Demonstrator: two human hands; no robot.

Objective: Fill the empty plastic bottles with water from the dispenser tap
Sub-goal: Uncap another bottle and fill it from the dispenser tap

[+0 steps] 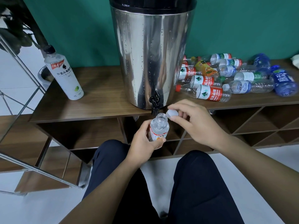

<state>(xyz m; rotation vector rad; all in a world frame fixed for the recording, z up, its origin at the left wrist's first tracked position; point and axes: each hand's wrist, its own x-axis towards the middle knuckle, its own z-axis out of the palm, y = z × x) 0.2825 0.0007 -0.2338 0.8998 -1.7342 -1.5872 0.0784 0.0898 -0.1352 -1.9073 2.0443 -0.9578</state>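
- The single head view looks forward and steeply down from above a seated person's dark-trousered knees (191, 183).
- It faces a teal wall (80, 29), close to the tall steel water dispenser (150, 54) on a brown wooden shelf unit (97, 104).
- Wide-angle bending curves the edges.
- No second view shares the scene.

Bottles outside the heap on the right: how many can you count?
2. A white-labelled bottle stands left of the dispenser; an open bottle is gripped by the left hand below the tap. Others may be hidden.
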